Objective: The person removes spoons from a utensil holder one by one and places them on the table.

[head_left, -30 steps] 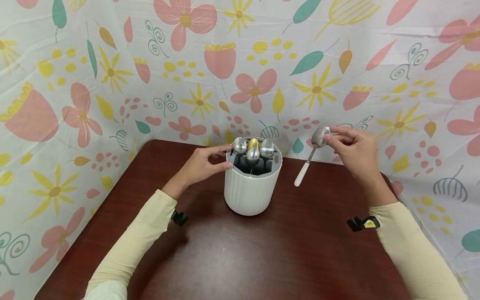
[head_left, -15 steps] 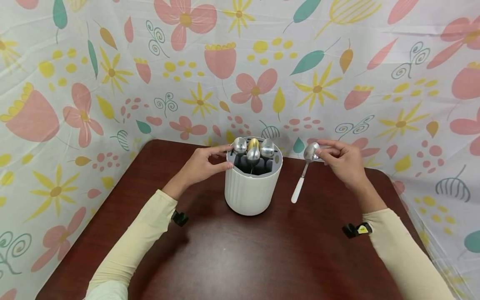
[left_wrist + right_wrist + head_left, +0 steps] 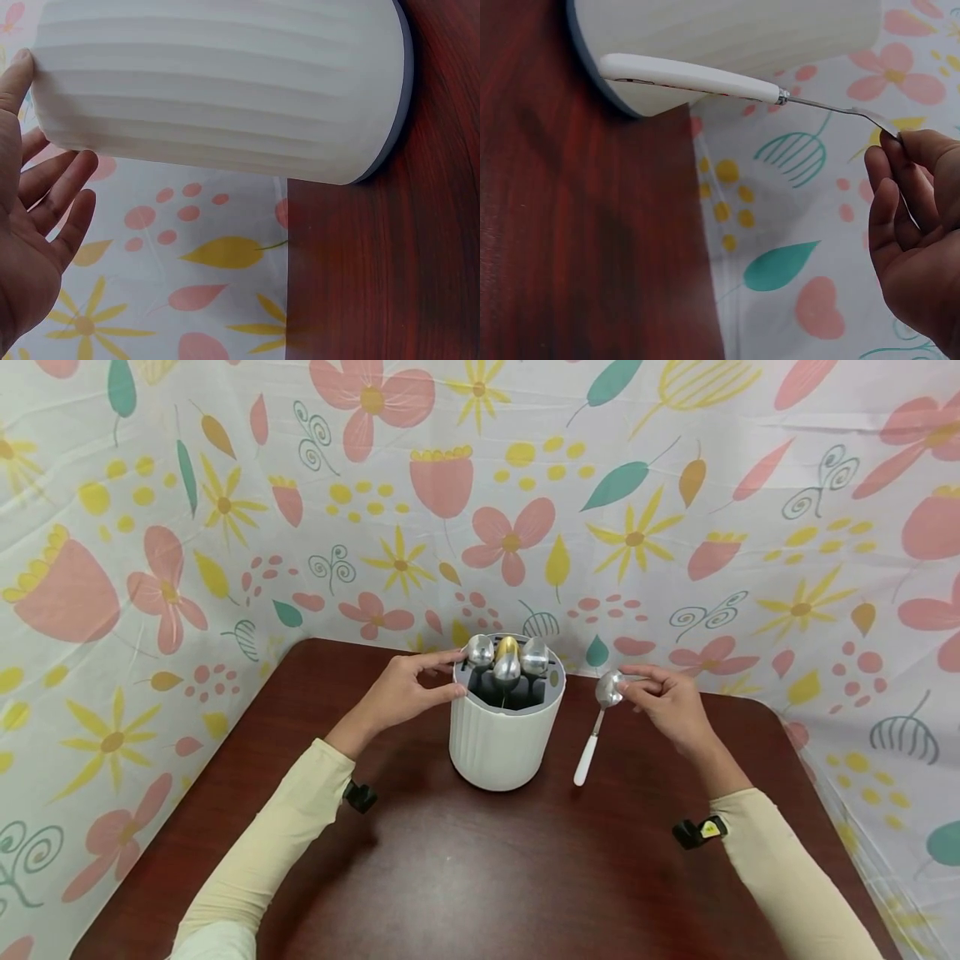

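Note:
In the head view my right hand pinches a spoon by its metal bowl, white handle hanging down and tilted to the left. The right wrist view shows the spoon's white handle side-on, the right hand gripping the bowl end. A white ribbed utensil holder stands upright to the left of the spoon, apart from it. Several spoons, one gold-coloured, stand bowl-up in its dark slotted top. My left hand touches the holder's left rim with thumb and fingers extended; the left wrist view shows this hand too.
The dark reddish wooden table carries the holder. Behind and beside it hangs a floral-patterned cloth. Small black devices are strapped at both wrists.
My right hand has moved left and down with the spoon, bringing it closer to the holder. The left hand and the holder have stayed in place.

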`<move>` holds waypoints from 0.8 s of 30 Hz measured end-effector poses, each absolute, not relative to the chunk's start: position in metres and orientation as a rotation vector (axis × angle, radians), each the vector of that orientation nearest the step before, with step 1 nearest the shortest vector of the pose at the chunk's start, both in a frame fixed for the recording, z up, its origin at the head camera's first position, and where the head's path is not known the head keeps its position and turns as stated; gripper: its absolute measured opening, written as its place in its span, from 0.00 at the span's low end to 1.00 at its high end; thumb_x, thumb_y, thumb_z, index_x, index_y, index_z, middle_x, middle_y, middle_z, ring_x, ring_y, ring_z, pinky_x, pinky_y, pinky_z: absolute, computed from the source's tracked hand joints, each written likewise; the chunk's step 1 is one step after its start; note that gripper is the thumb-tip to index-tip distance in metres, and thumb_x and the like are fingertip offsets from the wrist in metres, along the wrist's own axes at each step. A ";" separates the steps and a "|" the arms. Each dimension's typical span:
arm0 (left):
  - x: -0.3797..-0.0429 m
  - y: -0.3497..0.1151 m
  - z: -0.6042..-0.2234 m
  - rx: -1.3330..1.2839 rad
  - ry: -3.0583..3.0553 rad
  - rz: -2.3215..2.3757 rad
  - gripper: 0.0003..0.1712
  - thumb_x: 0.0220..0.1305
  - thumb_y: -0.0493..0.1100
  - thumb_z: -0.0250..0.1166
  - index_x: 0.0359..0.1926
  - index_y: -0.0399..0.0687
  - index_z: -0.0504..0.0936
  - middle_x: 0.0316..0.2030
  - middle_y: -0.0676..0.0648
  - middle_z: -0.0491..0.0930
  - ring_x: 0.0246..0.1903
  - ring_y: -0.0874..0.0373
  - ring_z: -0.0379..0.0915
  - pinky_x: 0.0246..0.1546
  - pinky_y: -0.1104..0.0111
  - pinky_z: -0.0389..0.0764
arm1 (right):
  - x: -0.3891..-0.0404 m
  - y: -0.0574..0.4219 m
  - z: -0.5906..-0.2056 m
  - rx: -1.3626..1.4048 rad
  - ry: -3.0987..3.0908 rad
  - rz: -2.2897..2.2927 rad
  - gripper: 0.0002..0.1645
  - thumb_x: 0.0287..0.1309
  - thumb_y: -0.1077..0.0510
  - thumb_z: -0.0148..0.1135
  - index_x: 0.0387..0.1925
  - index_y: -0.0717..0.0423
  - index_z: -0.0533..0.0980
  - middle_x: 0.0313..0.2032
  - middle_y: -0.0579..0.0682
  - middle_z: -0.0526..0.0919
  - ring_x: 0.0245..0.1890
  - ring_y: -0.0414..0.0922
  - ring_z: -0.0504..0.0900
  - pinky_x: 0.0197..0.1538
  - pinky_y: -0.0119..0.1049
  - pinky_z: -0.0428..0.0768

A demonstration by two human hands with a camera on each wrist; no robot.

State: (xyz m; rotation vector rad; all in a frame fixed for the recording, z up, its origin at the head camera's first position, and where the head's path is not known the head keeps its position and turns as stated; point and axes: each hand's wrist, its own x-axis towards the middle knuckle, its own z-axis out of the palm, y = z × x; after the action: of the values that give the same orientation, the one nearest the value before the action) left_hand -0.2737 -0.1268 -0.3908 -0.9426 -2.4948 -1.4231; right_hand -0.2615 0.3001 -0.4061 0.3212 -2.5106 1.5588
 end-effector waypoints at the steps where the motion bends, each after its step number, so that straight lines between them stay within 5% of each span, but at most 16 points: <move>1: -0.274 -0.127 -0.391 -0.943 -2.494 -1.422 0.31 0.63 0.54 0.75 0.66 0.60 0.81 0.60 0.57 0.82 0.55 0.54 0.79 0.52 0.56 0.78 | -0.263 0.301 -0.410 0.329 -2.517 1.571 0.24 0.69 0.56 0.66 0.61 0.64 0.79 0.37 0.39 0.91 0.29 0.37 0.83 0.33 0.30 0.80; 15: -0.274 -0.125 -0.390 -0.932 -2.492 -1.455 0.30 0.62 0.52 0.75 0.66 0.59 0.81 0.60 0.57 0.82 0.56 0.51 0.79 0.54 0.55 0.77 | -0.272 0.299 -0.442 0.348 -2.566 1.713 0.25 0.69 0.56 0.66 0.61 0.67 0.78 0.38 0.41 0.91 0.35 0.36 0.87 0.36 0.33 0.83; 24: -0.273 -0.126 -0.392 -0.924 -2.502 -1.428 0.30 0.63 0.52 0.75 0.66 0.60 0.81 0.60 0.58 0.82 0.54 0.60 0.78 0.53 0.54 0.77 | -0.280 0.297 -0.456 0.340 -2.594 1.764 0.24 0.69 0.55 0.67 0.59 0.68 0.79 0.38 0.41 0.90 0.37 0.43 0.88 0.37 0.36 0.85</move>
State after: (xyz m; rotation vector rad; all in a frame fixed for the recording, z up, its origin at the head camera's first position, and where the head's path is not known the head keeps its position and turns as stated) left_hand -0.2735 -0.1264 -0.3915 -0.9242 -2.5018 -1.4277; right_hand -0.2796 0.2971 -0.4558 0.3397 -2.5943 1.7639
